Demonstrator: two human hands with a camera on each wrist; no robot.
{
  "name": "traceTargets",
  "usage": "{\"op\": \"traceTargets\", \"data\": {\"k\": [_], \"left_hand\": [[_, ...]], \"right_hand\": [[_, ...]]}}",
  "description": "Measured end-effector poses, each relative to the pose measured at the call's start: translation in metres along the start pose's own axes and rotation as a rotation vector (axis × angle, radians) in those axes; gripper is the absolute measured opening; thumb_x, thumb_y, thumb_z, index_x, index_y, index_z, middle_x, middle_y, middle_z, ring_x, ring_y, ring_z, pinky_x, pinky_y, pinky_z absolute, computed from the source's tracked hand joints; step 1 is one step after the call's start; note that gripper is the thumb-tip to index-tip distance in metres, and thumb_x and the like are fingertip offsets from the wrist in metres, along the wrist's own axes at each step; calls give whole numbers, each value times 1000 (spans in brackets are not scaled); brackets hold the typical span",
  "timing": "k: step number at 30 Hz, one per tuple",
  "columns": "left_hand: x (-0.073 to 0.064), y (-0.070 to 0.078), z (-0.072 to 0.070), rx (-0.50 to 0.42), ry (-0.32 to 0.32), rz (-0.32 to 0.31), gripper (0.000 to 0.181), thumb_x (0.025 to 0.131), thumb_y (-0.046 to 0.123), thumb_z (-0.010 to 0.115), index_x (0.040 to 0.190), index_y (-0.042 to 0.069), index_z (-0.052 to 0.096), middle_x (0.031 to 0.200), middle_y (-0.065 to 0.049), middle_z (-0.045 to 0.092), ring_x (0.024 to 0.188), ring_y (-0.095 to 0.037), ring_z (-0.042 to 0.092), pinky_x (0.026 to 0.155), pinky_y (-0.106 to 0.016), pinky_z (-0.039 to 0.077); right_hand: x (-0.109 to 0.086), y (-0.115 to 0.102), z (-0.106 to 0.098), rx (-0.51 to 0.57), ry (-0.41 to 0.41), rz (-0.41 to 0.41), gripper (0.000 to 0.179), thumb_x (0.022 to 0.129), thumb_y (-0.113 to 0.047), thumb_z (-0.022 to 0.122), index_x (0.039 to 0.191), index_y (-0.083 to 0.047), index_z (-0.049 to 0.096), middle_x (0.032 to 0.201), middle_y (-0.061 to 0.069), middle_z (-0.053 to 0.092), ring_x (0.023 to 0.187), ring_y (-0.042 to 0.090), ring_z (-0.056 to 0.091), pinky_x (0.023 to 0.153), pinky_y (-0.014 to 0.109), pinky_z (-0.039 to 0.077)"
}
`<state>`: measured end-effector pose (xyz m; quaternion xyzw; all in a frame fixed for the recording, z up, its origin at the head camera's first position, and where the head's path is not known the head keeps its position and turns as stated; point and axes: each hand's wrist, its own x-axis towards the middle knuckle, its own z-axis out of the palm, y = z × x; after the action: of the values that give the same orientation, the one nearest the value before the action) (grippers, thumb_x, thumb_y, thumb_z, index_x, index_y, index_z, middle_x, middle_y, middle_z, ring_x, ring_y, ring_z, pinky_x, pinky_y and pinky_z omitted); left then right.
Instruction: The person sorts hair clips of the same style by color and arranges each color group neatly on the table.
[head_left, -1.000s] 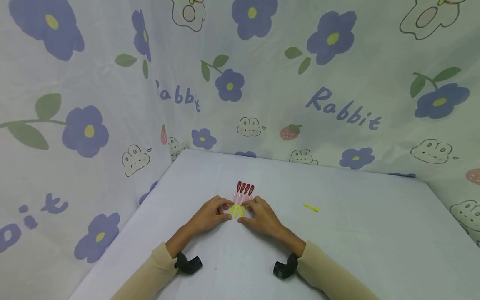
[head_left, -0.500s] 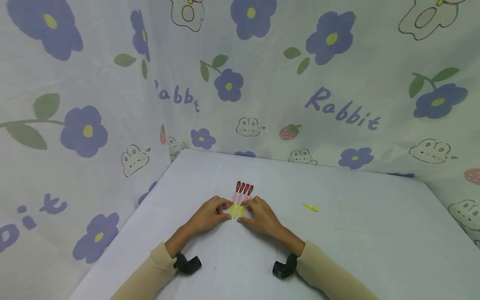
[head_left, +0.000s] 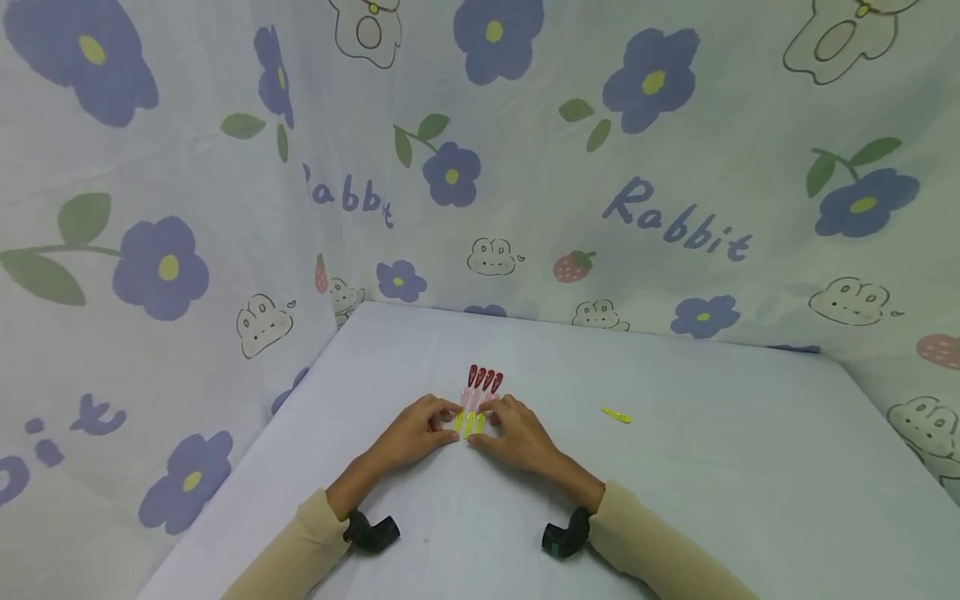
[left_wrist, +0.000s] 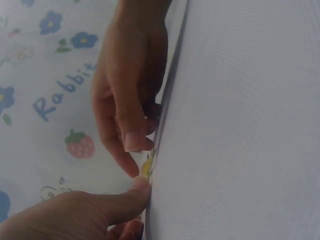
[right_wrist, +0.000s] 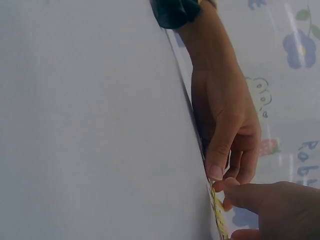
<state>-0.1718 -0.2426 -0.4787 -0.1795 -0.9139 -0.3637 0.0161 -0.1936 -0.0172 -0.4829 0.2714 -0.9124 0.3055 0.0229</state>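
Observation:
Three yellow snap hair clips (head_left: 469,425) lie side by side on the white tabletop between the hands. My left hand (head_left: 414,427) pinches the leftmost one, index finger at its far end and thumb at its near end. On the other side my right hand (head_left: 522,433) holds the rightmost clip the same way. Just beyond are pink hair clips (head_left: 470,398), partly covered by the right fingers, then a row of several dark red hair clips (head_left: 485,378). In the left wrist view a bit of yellow clip (left_wrist: 146,166) shows by the thumb; fingers hide most of it.
A single yellow hair clip (head_left: 617,415) lies apart on the table to the right. White fabric printed with flowers and rabbits (head_left: 570,200) closes off the back and left side. Each wrist carries a black camera mount (head_left: 566,537).
The head view has shifted slightly, so everything sits a little further left in it. Both hands stay at the yellow hair clips, with hardly any visible motion.

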Motion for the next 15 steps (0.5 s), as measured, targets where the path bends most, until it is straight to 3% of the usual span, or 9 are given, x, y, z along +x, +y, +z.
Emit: {"op": "traceTargets", "data": {"k": [8, 15], "left_hand": [[-2, 2, -1, -9, 2, 24, 40, 88, 19, 77, 126, 10, 66, 106, -7, 63, 80, -7, 54, 70, -22, 46], [-1, 5, -1, 3, -1, -16, 41, 88, 18, 77, 127, 11, 66, 106, -5, 63, 80, -8, 53, 70, -22, 46]], "right_hand": [[1, -4, -23, 252, -127, 78, 48, 93, -37, 70, 129, -8, 61, 99, 3, 59, 85, 14, 55, 69, 28, 48], [-4, -4, -52, 268, -86, 171, 42, 94, -37, 69, 128, -13, 63, 93, 0, 60, 83, 16, 55, 65, 28, 48]]}}
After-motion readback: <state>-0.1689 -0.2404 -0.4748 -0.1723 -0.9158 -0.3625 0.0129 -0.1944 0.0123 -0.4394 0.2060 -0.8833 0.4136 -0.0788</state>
